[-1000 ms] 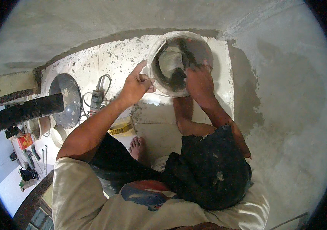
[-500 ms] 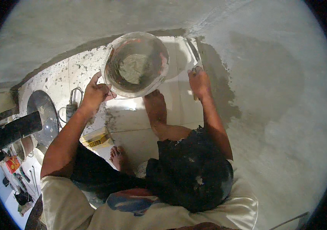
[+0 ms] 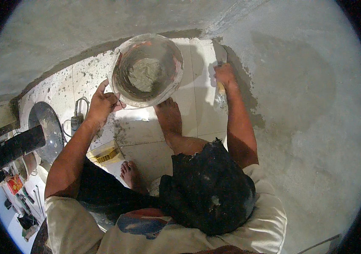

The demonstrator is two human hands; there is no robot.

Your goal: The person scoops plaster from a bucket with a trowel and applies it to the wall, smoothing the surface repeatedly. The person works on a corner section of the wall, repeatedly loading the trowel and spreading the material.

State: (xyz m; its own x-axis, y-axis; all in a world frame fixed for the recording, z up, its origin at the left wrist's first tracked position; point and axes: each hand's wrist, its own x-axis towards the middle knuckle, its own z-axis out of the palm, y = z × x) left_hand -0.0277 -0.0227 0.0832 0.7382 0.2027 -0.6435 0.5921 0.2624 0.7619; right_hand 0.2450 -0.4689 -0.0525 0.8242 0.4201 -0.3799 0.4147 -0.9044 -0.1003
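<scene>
One bucket [image 3: 170, 65] of mortar [image 3: 145, 75], clamped on one side by the left hand [image 3: 105, 102], a trowel [image 3: 221, 88] clasped in the right hand [image 3: 226, 76], its blade [image 3: 219, 53] beyond that hand.

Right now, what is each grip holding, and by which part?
The right grip holds a trowel by its handle. The left grip is at the left side of the bucket; whether it holds cannot be told.

White tiled floor [image 3: 208, 114], grey spatters [image 3: 125, 128], corded power tool [image 3: 76, 122], yellow box [image 3: 106, 154], two bare feet [image 3: 170, 116]
</scene>
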